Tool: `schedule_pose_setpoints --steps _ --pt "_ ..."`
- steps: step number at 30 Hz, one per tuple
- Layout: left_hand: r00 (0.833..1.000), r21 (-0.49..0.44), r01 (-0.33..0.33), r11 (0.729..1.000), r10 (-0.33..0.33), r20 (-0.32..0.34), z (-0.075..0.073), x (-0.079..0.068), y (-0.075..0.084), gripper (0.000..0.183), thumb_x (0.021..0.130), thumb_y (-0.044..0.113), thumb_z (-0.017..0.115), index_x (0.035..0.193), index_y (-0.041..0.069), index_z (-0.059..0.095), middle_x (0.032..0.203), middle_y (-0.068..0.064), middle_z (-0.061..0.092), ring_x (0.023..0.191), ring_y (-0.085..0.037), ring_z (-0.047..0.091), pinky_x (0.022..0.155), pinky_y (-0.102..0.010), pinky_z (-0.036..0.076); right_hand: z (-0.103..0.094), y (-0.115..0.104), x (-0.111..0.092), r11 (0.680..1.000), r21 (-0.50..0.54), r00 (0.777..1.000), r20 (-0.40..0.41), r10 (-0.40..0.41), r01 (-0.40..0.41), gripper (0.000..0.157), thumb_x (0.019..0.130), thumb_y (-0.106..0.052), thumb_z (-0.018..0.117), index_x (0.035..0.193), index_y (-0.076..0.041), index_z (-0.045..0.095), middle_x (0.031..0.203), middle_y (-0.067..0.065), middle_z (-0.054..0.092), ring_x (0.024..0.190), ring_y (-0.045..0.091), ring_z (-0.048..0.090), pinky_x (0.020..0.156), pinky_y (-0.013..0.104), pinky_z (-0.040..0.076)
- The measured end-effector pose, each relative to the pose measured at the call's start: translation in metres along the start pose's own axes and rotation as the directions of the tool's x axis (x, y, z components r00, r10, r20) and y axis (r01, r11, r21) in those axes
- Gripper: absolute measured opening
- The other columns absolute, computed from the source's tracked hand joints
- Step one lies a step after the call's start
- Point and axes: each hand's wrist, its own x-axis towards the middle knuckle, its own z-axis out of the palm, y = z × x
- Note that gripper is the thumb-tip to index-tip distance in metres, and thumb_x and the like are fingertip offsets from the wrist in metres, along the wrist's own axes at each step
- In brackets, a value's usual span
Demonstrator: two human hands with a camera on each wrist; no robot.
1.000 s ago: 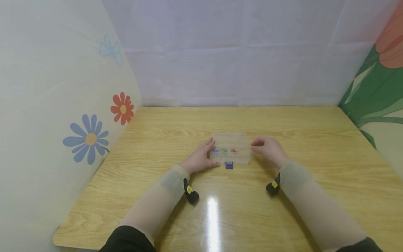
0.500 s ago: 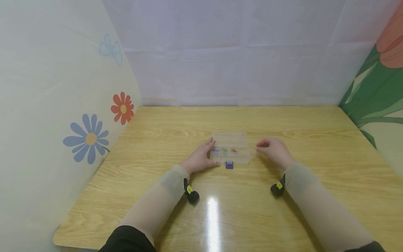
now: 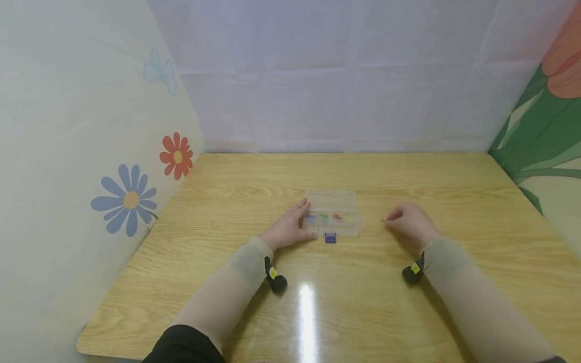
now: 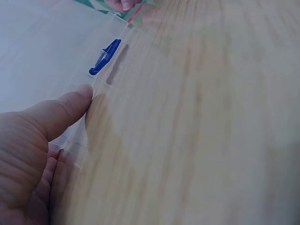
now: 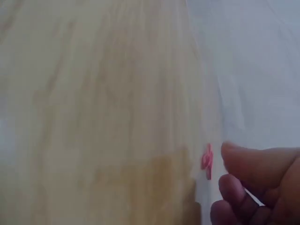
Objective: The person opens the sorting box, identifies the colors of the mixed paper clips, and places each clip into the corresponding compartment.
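A clear plastic compartment box stands on the table with its see-through lid folded back. Small blue, green, red and yellow pieces lie in a row of compartments, too small to identify. On its front edge sits a blue latch. My left hand holds the box's left end, thumb along the front edge, fingers at the far side. To the right of the box is my right hand, fingers curled. A small looped reddish-pink piece lies just beyond its thumb tip; whether the fingers touch it is unclear.
The wood-grain table runs back to a white cloth wall. Painted flowers decorate the left wall, and a large tulip is on the right one. A light streak reflects off the tabletop at the front.
My right hand has moved from beside the box's right side further right and slightly nearer to me. The reddish piece now shows at its fingertips. My left hand and the box have stayed put.
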Motion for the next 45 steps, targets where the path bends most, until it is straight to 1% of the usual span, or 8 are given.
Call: schedule_pose_setpoints --steps 7,14,19,29,34,39,42,45 --pt "1.0 0.004 0.01 1.0 -0.01 0.0 -0.0014 -0.0015 0.0012 0.103 0.077 0.047 0.077 0.154 0.014 0.019 0.161 0.0 0.006 0.146 -0.026 0.014 0.117 -0.043 0.015 -0.0018 0.0004 -0.0024 0.997 -0.071 0.999 0.024 0.028 -0.026 0.029 0.083 -0.026 0.073 0.096 -0.001 0.065 0.104 0.017 0.062 0.099 0.034 0.054 0.09 0.052 0.042" --pt "1.0 0.005 0.004 1.0 -0.004 0.002 -0.0012 -0.0003 0.0006 0.103 0.077 0.048 0.077 0.154 0.014 0.019 0.161 0.0 0.006 0.146 -0.025 0.013 0.117 -0.042 0.015 0.0001 -0.0002 0.0006 0.996 -0.084 0.999 0.043 0.0 0.003 0.022 0.083 -0.018 0.073 0.094 0.0 0.068 0.104 0.017 0.064 0.1 0.034 0.054 0.094 0.052 0.04" --pt "1.0 0.002 0.003 1.0 -0.003 0.002 -0.0011 0.0 0.0004 0.103 0.077 0.049 0.077 0.155 0.014 0.019 0.161 0.0 0.006 0.146 -0.025 0.013 0.117 -0.042 0.015 0.0003 -0.0021 0.0024 0.995 -0.095 0.997 0.072 0.012 -0.005 0.018 0.084 -0.015 0.071 0.093 0.0 0.067 0.106 0.018 0.063 0.102 0.035 0.054 0.095 0.054 0.039" --pt "1.0 -0.004 0.008 1.0 -0.008 0.002 0.0 0.0008 -0.0012 0.103 0.077 0.049 0.077 0.155 0.015 0.019 0.162 0.001 0.005 0.146 -0.024 0.012 0.117 -0.042 0.015 0.0001 -0.0039 0.0019 0.983 -0.177 0.995 0.095 -0.025 0.042 0.015 0.086 -0.016 0.07 0.088 -0.001 0.066 0.098 0.014 0.063 0.096 0.032 0.055 0.091 0.052 0.042" --pt "1.0 -0.003 0.005 1.0 -0.005 0.003 0.0001 0.0006 -0.0015 0.103 0.077 0.05 0.077 0.155 0.015 0.018 0.161 0.002 0.005 0.146 -0.024 0.012 0.117 -0.042 0.015 0.002 -0.0028 0.0021 0.984 -0.168 0.994 0.102 -0.044 0.061 0.013 0.088 -0.013 0.068 0.086 -0.002 0.063 0.096 0.014 0.062 0.093 0.03 0.055 0.088 0.049 0.043" --pt "1.0 -0.013 -0.001 1.0 0.001 0.002 0.0008 0.001 -0.0027 0.104 0.076 0.051 0.077 0.155 0.015 0.019 0.161 0.001 0.005 0.146 -0.025 0.012 0.117 -0.042 0.015 0.0024 -0.0014 0.002 0.981 -0.179 0.993 0.101 -0.054 0.071 0.015 0.09 -0.017 0.066 0.089 -0.003 0.062 0.096 0.014 0.061 0.093 0.03 0.054 0.085 0.047 0.044" --pt "1.0 -0.015 -0.006 1.0 0.006 0.001 0.0015 0.0015 -0.0042 0.104 0.076 0.052 0.076 0.155 0.015 0.019 0.162 0.001 0.005 0.146 -0.025 0.012 0.117 -0.043 0.015 0.0022 -0.0016 0.0019 0.987 -0.149 0.995 0.093 -0.044 0.057 0.016 0.091 -0.019 0.065 0.091 -0.004 0.061 0.096 0.013 0.061 0.092 0.028 0.054 0.082 0.043 0.045" --pt "1.0 -0.015 -0.008 1.0 0.008 0.0 0.0016 0.0017 -0.0049 0.104 0.076 0.052 0.076 0.155 0.015 0.019 0.162 0.001 0.006 0.146 -0.024 0.012 0.117 -0.043 0.015 0.0013 -0.0032 0.0017 0.99 -0.126 0.995 0.079 -0.059 0.069 0.017 0.091 -0.021 0.064 0.095 -0.004 0.061 0.098 0.013 0.061 0.093 0.028 0.054 0.081 0.043 0.045"
